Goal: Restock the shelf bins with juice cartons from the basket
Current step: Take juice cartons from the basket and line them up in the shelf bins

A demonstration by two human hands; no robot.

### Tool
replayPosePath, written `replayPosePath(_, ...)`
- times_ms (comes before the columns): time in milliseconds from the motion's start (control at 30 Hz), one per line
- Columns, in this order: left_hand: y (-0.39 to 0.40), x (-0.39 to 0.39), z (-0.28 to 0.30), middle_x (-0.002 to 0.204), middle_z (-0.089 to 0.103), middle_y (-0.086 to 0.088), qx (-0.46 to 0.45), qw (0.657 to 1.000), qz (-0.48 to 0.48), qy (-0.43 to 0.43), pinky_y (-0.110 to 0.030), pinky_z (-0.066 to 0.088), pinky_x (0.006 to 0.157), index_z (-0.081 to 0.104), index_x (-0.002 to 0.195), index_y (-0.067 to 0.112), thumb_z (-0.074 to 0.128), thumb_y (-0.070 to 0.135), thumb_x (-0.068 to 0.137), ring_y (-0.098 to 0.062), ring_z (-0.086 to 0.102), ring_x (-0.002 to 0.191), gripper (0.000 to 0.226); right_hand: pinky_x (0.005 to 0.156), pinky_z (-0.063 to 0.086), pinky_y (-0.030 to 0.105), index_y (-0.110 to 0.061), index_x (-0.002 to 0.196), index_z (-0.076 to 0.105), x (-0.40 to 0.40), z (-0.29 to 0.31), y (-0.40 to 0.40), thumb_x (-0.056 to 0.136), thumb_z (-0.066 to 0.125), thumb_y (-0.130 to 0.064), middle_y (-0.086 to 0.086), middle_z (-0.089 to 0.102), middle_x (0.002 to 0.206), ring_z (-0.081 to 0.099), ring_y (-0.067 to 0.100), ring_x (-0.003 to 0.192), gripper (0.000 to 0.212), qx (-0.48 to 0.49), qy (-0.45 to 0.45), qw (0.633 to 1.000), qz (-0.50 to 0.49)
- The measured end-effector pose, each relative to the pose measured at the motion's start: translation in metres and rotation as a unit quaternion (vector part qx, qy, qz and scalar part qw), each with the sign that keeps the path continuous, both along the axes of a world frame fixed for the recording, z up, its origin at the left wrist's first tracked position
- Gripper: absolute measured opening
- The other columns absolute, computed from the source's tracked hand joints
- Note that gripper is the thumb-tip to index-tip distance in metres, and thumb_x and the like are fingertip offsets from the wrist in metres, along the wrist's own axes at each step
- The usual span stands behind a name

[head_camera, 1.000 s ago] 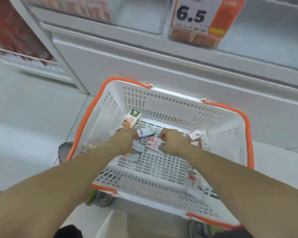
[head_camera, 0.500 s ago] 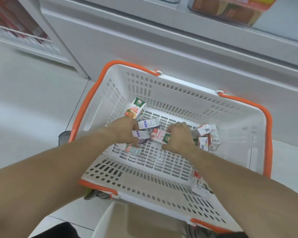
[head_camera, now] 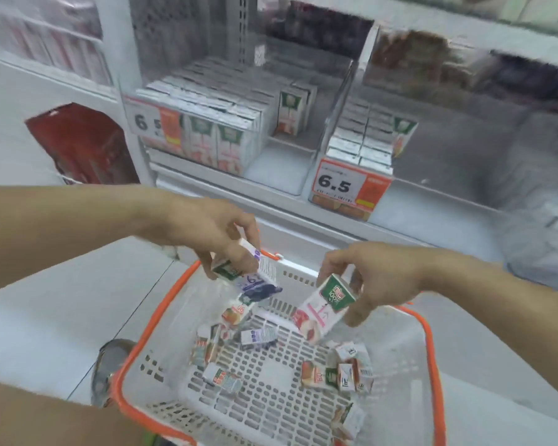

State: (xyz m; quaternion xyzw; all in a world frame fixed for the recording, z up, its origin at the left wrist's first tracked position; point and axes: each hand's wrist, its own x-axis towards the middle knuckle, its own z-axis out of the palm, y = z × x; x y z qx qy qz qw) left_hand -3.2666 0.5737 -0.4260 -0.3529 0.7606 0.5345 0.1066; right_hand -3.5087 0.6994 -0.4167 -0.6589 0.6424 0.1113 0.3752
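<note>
My left hand (head_camera: 213,235) pinches two small juice cartons (head_camera: 248,272) stacked together, fingers on top and thumb below. My right hand (head_camera: 371,278) grips one pink-and-green juice carton (head_camera: 324,305) by its upper end, so it hangs tilted. Both hands are above the far end of the orange-rimmed basket (head_camera: 149,336), which sits below and in front of the shelf. More loose cartons (head_camera: 335,373) lie scattered on the basket's floor. Beyond the basket, the clear shelf bin (head_camera: 271,169) with the 6.5 price tag (head_camera: 347,185) is part filled, with a bare gap at its front. I judge the left pair the risk: a loose pinch could let the lower carton slide out on the way up. The tilted right carton could catch the bin's front lip.
</note>
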Motion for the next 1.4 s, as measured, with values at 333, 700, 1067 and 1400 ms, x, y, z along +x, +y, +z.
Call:
replayPosePath(333,0.013,-0.014,0.051,0.110,0.071,0.013,-0.108,0.990,0.006,0.092,-0.031,0.057,0.087,0.072,0.104,0.042,0.086,0.025,0.075,-0.008,0.069,0.097,0.036,0.071,0.059,0.030,-0.018,0.108,0.070,-0.047,0.019,0.050,0.076,0.072,0.018,0.017,0.072,0.102,0.070,0.018,0.078,0.048,-0.064,-0.275,0.897,-0.340)
replayPosePath(700,0.003,-0.055,0.053,0.110,0.072,-0.017,0.108,0.935,0.123,0.314,-0.029,0.057,0.079,0.068,0.118,0.014,0.089,0.010,0.052,-0.027,0.071,0.096,0.069,0.093,0.057,0.037,-0.017,0.120,0.066,-0.048,0.044,0.046,0.090,0.062,-0.003,0.018,0.074,0.109,0.070,0.029,0.103,0.034,-0.146,-0.491,0.725,-0.461)
replayPosePath(1067,-0.027,-0.006,0.061,0.100,0.074,-0.018,0.031,0.861,0.294,0.413,-0.028,0.059,0.075,0.066,0.114,0.005,0.095,0.031,0.043,-0.022,0.073,0.083,0.082,0.076,0.049,0.006,-0.017,0.109,0.073,0.010,0.074,-0.009,0.079,0.077,0.004,-0.010,0.074,0.103,0.067,-0.004,0.097,0.036,-0.517,-0.301,0.737,-0.315)
replayPosePath(1400,-0.046,0.017,0.038,0.099,0.077,-0.006,-0.013,0.866,0.349,0.357,-0.046,0.047,0.105,0.069,0.107,0.018,0.094,0.030,0.048,-0.023,0.073,0.097,0.065,0.088,0.037,0.013,-0.015,0.126,0.056,0.037,0.088,-0.176,0.086,0.073,-0.005,0.003,0.058,0.124,0.053,0.011,0.108,0.044,-0.530,-0.008,0.821,-0.212)
